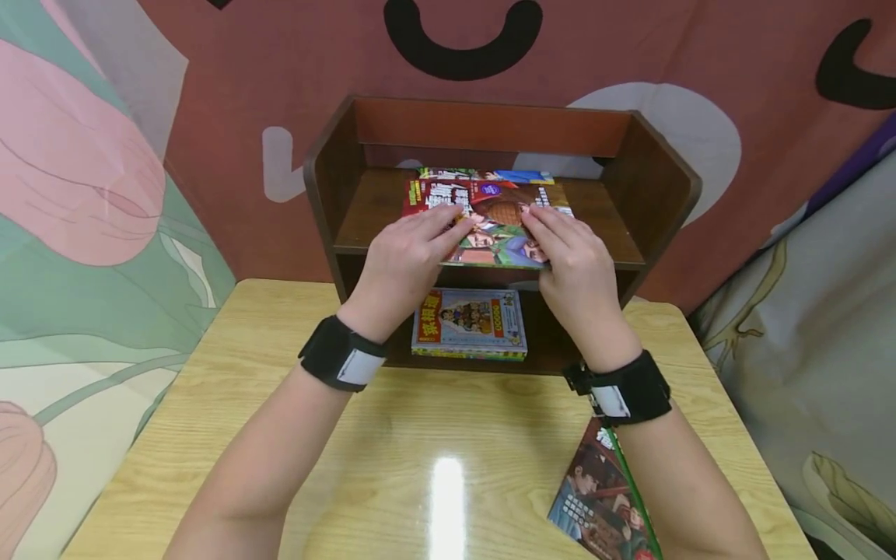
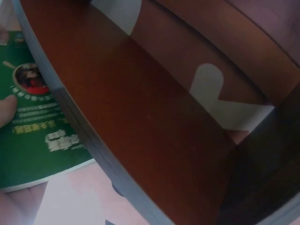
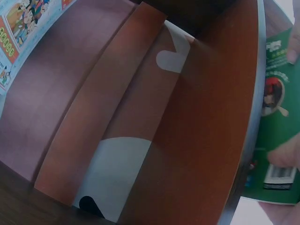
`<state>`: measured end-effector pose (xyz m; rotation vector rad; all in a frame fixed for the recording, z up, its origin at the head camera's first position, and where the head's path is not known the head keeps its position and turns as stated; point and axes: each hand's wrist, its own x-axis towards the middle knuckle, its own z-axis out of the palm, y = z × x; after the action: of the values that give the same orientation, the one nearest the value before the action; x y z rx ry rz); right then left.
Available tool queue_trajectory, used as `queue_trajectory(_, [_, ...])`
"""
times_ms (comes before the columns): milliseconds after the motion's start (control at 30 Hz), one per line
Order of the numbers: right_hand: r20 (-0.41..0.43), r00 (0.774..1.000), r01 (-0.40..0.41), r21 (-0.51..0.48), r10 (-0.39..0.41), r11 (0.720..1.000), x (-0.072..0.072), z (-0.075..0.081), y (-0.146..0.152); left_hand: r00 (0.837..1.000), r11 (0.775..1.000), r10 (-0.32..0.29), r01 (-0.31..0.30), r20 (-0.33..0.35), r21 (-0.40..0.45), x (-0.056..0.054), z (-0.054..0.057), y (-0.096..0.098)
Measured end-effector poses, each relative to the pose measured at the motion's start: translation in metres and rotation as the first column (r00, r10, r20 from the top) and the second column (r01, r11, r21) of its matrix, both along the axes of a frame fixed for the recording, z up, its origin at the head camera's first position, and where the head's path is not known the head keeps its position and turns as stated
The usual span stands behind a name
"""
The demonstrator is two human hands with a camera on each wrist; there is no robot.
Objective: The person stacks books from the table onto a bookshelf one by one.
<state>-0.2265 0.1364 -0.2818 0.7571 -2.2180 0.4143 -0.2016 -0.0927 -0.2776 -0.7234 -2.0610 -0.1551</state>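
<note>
A comic book with a red illustrated cover lies flat between both hands at the front of the upper shelf. The left hand grips its left side, fingers on top. At its right side the right hand holds it the same way. From below, the green back cover shows in the left wrist view, with the thumb against it. In the right wrist view the other thumb presses by the barcode. Another book lies behind on the upper shelf, partly hidden by the held one.
The dark brown wooden shelf unit stands at the back of the light wood table. A stack of books lies on its lower level. Another book rests on the table, partly under the right forearm. Printed cloth hangs behind.
</note>
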Motion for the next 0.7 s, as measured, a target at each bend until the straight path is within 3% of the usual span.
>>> queue_trajectory(200, [0.160, 0.987, 0.014, 0.092, -0.028, 0.996, 0.002, 0.004, 0.003, 0.991, 0.997, -0.046, 0.037, 0.127, 0.073, 0.002, -0.005, -0.005])
queue_trajectory(400, [0.322, 0.945, -0.111, 0.152, 0.057, 0.982, 0.004, 0.014, 0.017, 0.972, 0.989, -0.145, 0.134, 0.185, 0.068, 0.005, -0.011, -0.015])
queue_trajectory(567, [0.335, 0.936, -0.179, 0.205, 0.103, 0.962, 0.003, 0.014, 0.029, 0.960, 0.978, -0.208, 0.202, 0.189, 0.049, 0.007, -0.013, -0.020])
queue_trajectory(700, [0.318, 0.940, -0.194, 0.209, 0.121, 0.959, 0.001, 0.014, 0.031, 0.963, 0.983, -0.185, 0.182, 0.196, 0.038, 0.008, -0.014, -0.020])
